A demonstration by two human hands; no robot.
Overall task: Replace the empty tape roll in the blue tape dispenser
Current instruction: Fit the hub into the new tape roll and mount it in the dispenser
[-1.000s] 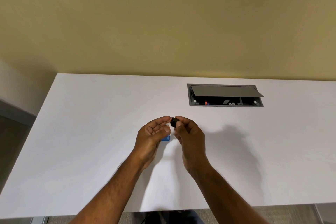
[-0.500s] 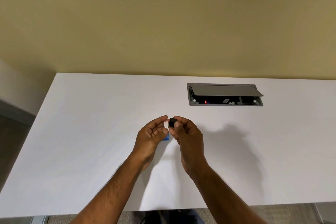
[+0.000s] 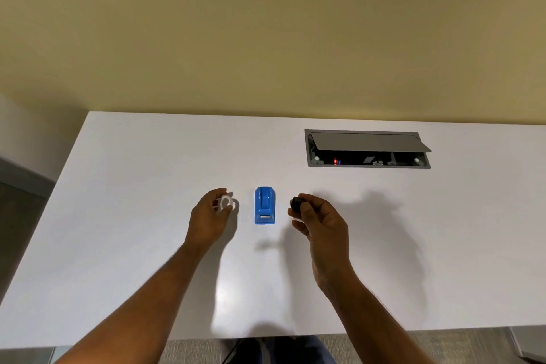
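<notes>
The blue dispenser (image 3: 264,206) lies flat on the white table (image 3: 133,186), between the 2 hands and touching neither. Its metal cutter end points toward the person.

The left hand (image 3: 208,217) pinches a small clear ring (image 3: 227,203), the empty roll, between thumb and fingertips. The ring is held just left of the dispenser; whether it touches the table cannot be told.

The right hand (image 3: 320,223) grips a small black spool (image 3: 296,204) at the tips of its thumb and fingers, just right of the dispenser and raised off the table. Its other fingers curl loosely below.

Farther back and to the right, a grey cable box (image 3: 367,149) is set into the table with its lid tilted open; a red light shows inside.
</notes>
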